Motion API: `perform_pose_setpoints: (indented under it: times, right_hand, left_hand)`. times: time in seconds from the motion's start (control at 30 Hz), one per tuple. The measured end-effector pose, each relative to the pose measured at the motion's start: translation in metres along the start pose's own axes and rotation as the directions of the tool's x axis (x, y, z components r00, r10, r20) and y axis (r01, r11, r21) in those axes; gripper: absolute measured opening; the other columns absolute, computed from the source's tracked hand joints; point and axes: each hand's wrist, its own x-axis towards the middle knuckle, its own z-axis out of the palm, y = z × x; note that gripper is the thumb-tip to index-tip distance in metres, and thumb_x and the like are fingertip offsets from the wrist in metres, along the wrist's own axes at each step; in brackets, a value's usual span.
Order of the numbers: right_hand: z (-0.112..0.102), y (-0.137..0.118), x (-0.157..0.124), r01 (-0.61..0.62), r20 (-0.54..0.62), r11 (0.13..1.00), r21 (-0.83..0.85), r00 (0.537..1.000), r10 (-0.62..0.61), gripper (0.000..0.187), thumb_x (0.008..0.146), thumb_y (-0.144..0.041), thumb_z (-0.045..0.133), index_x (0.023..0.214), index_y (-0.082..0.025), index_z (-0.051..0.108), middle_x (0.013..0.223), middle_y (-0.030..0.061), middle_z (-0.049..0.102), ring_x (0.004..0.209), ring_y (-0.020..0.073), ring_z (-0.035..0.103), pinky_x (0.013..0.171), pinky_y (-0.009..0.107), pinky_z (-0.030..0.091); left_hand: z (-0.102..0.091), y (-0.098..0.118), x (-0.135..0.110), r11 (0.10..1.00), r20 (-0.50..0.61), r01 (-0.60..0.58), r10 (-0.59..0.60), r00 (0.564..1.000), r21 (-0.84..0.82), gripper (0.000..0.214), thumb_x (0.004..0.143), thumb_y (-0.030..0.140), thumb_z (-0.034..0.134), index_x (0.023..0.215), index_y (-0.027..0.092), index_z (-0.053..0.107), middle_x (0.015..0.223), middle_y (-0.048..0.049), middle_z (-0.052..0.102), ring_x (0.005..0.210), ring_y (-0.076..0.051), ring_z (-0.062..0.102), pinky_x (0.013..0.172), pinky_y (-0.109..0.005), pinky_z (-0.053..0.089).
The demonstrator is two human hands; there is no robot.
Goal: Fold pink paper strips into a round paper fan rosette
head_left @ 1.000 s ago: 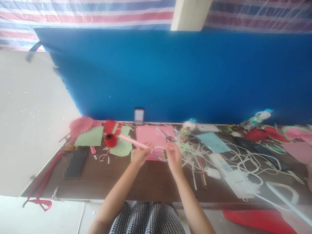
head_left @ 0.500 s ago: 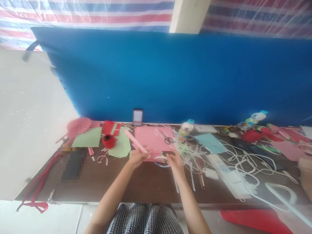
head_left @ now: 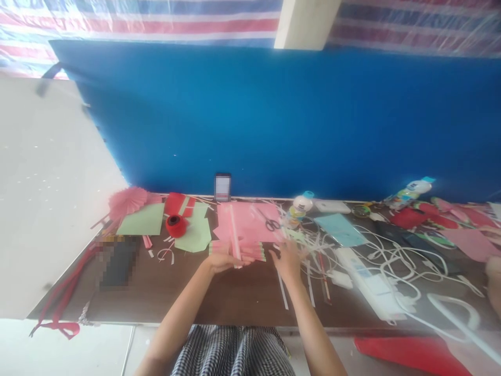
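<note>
A narrow folded pink paper strip point(head_left: 235, 235) stands nearly upright in my left hand point(head_left: 225, 261), its lower end between the thumb and fingers. Just beneath that hand lie pleated pink paper pieces with pale green edges point(head_left: 256, 251). My right hand point(head_left: 288, 260) is over the near edge of the paper scraps, fingers apart, with nothing visible in it. Beyond both hands lies a pink sheet point(head_left: 250, 222), and scissors point(head_left: 273, 224) with dark handles rest on its right side.
Green sheets point(head_left: 192, 236) and a red ribbon roll point(head_left: 176, 226) lie to the left. White paper scraps point(head_left: 313, 243), a bottle point(head_left: 301, 205), a blue packet point(head_left: 340, 230) and a power strip point(head_left: 370, 287) with tangled cables are at right. A blue panel point(head_left: 266, 120) rises behind.
The pink strip has swung from a leftward slant to nearly upright. My right hand has moved right, towards the scraps, and the ring-shaped tape roll it held is out of sight.
</note>
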Motion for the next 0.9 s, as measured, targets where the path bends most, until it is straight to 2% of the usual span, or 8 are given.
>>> perform_pose_setpoints:
  times: [0.1, 0.13, 0.2, 0.3, 0.37, 0.4, 0.6, 0.9]
  right_hand:
    - [0.003, -0.02, 0.0, -0.041, 0.061, 0.996, 0.076, 0.998, 0.036, 0.021, 0.077, -0.034, 0.053, 0.088, -0.017, 0.06, 0.097, 0.011, 0.061, 0.099, 0.0288, 0.051, 0.095, 0.062, 0.014]
    - [0.002, -0.029, 0.002, -0.093, 0.072, 0.984, 0.149, 0.994, 0.083, 0.024, 0.077, -0.035, 0.053, 0.091, -0.017, 0.06, 0.101, 0.0117, 0.06, 0.103, 0.0291, 0.05, 0.096, 0.061, 0.015]
    - [0.001, -0.046, 0.009, -0.211, 0.179, 0.897, 0.388, 0.972, 0.151, 0.031, 0.074, -0.038, 0.055, 0.097, -0.017, 0.059, 0.104, 0.013, 0.06, 0.103, 0.0279, 0.051, 0.092, 0.054, 0.03]
    - [-0.001, -0.062, 0.022, -0.505, 0.545, 0.54, 0.673, 0.833, 0.1, 0.045, 0.07, -0.042, 0.059, 0.107, -0.016, 0.055, 0.089, 0.0096, 0.065, 0.076, 0.021, 0.062, 0.066, 0.037, 0.049]
    - [0.0, -0.066, 0.026, -0.652, 0.678, 0.353, 0.671, 0.732, 0.062, 0.046, 0.064, -0.043, 0.066, 0.099, -0.014, 0.059, 0.076, 0.0068, 0.066, 0.057, 0.017, 0.06, 0.049, 0.029, 0.048]
    - [0.001, -0.067, 0.027, -0.69, 0.704, 0.293, 0.662, 0.706, 0.075, 0.045, 0.06, -0.042, 0.069, 0.093, -0.014, 0.061, 0.072, 0.0059, 0.066, 0.052, 0.0158, 0.059, 0.046, 0.027, 0.046]
    - [0.004, -0.065, 0.023, -0.718, 0.701, 0.062, 0.693, 0.692, 0.171, 0.036, 0.053, -0.037, 0.075, 0.077, -0.014, 0.063, 0.067, 0.0037, 0.066, 0.059, 0.0163, 0.062, 0.055, 0.027, 0.047]
    - [0.002, -0.07, 0.033, -0.688, 0.678, -0.095, 0.719, 0.664, 0.315, 0.02, 0.052, -0.024, 0.075, 0.065, -0.014, 0.063, 0.06, 0.002, 0.066, 0.06, 0.0147, 0.062, 0.059, 0.025, 0.048]
  left_hand:
    - [0.002, 0.001, -0.002, 0.993, 0.09, 0.076, -0.084, 0.992, 0.085, 0.072, 0.055, 0.004, 0.073, 0.116, 0.019, 0.041, 0.098, -0.0133, 0.063, 0.096, -0.028, 0.06, 0.082, -0.038, 0.046]
    - [0.003, 0.001, -0.002, 0.986, 0.125, 0.108, -0.123, 0.984, 0.125, 0.063, 0.055, 0.005, 0.074, 0.11, 0.017, 0.046, 0.096, -0.0137, 0.064, 0.096, -0.028, 0.06, 0.08, -0.037, 0.047]
    - [0.005, -0.001, -0.001, 0.968, 0.192, 0.155, -0.193, 0.962, 0.196, 0.048, 0.056, 0.008, 0.074, 0.099, 0.014, 0.053, 0.093, -0.0138, 0.064, 0.096, -0.028, 0.06, 0.078, -0.034, 0.048]
    - [0.007, -0.006, 0.001, 0.957, 0.286, 0.182, -0.243, 0.927, 0.225, 0.054, 0.057, 0.008, 0.074, 0.104, 0.017, 0.05, 0.093, -0.0103, 0.063, 0.096, -0.026, 0.06, 0.077, -0.034, 0.048]
    - [0.006, -0.009, 0.001, 0.955, 0.356, 0.193, -0.265, 0.896, 0.224, 0.065, 0.057, 0.006, 0.074, 0.112, 0.02, 0.043, 0.093, -0.0083, 0.062, 0.094, -0.025, 0.061, 0.079, -0.036, 0.048]
    - [0.006, -0.011, 0.001, 0.954, 0.386, 0.195, -0.272, 0.881, 0.227, 0.068, 0.057, 0.006, 0.074, 0.114, 0.02, 0.041, 0.094, -0.0082, 0.062, 0.094, -0.024, 0.061, 0.08, -0.037, 0.047]
    - [0.002, -0.014, -0.002, 0.95, 0.512, 0.17, -0.287, 0.81, 0.264, 0.062, 0.062, 0.008, 0.071, 0.114, 0.017, 0.038, 0.099, -0.011, 0.06, 0.098, -0.025, 0.059, 0.085, -0.045, 0.043]
    - [0.008, -0.004, -0.007, 0.946, 0.568, 0.151, -0.294, 0.769, 0.285, 0.052, 0.068, 0.012, 0.067, 0.11, 0.017, 0.037, 0.101, -0.0121, 0.06, 0.1, -0.024, 0.058, 0.086, -0.044, 0.042]
